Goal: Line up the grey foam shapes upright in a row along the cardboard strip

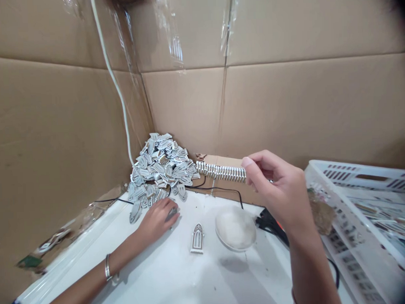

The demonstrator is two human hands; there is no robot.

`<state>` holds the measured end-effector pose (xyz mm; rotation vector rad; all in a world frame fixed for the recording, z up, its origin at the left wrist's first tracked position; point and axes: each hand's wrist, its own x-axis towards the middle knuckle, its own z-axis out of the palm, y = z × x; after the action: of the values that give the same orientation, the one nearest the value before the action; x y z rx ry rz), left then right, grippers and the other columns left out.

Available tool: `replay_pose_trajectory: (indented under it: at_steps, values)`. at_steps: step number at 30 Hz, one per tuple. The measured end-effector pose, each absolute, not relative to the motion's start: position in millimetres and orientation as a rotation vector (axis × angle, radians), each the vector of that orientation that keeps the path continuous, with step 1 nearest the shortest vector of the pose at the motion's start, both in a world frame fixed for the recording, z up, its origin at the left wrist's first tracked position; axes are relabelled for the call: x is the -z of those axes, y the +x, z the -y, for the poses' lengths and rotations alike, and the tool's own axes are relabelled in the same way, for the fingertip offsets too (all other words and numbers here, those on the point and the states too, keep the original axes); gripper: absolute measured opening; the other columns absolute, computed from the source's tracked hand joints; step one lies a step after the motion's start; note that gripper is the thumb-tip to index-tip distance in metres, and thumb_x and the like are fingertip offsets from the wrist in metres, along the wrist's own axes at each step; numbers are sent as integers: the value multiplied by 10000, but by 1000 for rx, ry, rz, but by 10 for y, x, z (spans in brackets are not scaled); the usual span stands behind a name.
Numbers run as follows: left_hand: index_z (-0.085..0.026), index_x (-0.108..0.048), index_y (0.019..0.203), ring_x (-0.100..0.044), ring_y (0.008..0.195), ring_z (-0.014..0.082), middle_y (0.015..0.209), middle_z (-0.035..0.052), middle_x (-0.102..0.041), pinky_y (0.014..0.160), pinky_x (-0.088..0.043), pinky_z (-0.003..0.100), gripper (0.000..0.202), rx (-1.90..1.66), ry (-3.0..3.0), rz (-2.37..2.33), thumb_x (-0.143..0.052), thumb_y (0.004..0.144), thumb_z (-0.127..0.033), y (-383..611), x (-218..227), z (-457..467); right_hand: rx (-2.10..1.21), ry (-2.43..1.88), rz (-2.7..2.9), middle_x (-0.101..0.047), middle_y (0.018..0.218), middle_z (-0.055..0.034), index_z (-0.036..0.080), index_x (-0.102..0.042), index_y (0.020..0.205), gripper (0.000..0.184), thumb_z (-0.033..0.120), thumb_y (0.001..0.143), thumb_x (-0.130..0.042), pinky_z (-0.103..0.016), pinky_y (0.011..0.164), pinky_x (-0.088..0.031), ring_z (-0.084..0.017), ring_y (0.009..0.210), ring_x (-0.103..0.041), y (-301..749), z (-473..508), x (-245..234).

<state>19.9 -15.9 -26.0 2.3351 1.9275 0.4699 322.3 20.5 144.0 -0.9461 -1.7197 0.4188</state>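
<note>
A heap of white arched cutout pieces (160, 166) lies in the far corner of a white table (167, 277), with a few pieces spread toward the front. My left hand (157, 220) rests at the heap's near edge, its fingertips closed on a small grey piece (172, 214). My right hand (273, 189) is raised above the table and pinches the end of a tight row of stacked arched pieces (220, 171). One arched piece (198, 239) stands apart on the table, near a shallow white bowl (235, 228).
Cardboard walls (187, 108) line the back and left, with a white cable (115, 84) running down the corner. Black cables (220, 191) cross the table behind the bowl. A black object (269, 224) lies under my right forearm. A white slatted plastic crate (360, 208) stands at the right.
</note>
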Motion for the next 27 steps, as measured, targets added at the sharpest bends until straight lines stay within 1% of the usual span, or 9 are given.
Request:
replay_pose_trajectory:
  at_steps: [4,9,12,18,22,24,27]
  values:
    - [-195,-610,1077,-580,1072,277,1119,91,-624,940,-451,445,256,-441,2417,-1920,-434,990,-359,303,141,-65,-422,-957,1716,-526,618,34,192,-595,750,250,357,936,-572,-236,541,-368,-92,573,-496,3229,-210,-1435]
    - [-175,-596,1138,-548,1130,296,1181,116,-605,967,-428,452,244,-381,2567,-1973,-472,967,-295,331,32,-521,-431,-958,1709,-527,616,36,192,-596,752,244,352,935,-573,-233,539,-369,-91,573,-492,3233,-210,-1440]
    - [-162,-588,1161,-535,1140,310,1195,136,-596,951,-422,448,261,-333,2644,-2072,-472,957,-275,309,20,-793,-427,-952,1702,-524,612,35,191,-594,746,248,348,936,-572,-232,538,-371,-91,574,-494,3239,-216,-1451]
    - [-151,-572,1208,-517,1146,319,1208,155,-590,942,-408,437,317,-264,2628,-2269,-474,955,-315,267,35,-1160,-431,-934,1695,-535,608,35,188,-595,743,244,334,937,-569,-229,527,-367,-87,575,-506,3266,-218,-1457]
    - [-124,-574,1195,-518,1141,338,1195,181,-605,932,-400,431,359,-298,2433,-2539,-498,950,-374,224,22,-1314,-443,-919,1694,-527,603,37,186,-595,739,245,329,936,-570,-226,525,-367,-83,569,-496,3270,-214,-1463]
    - [-97,-569,1206,-527,1134,353,1186,198,-615,927,-399,431,448,-278,2344,-2618,-520,939,-454,201,18,-1368,-446,-922,1689,-524,601,38,186,-594,735,246,325,937,-569,-225,523,-364,-82,571,-493,3271,-210,-1471]
    - [-81,-560,1229,-531,1145,364,1195,208,-621,942,-389,434,596,-264,2322,-2613,-540,906,-582,174,13,-1414,-448,-928,1684,-519,598,39,185,-589,726,254,321,939,-566,-224,514,-355,-79,568,-484,3273,-201,-1485]
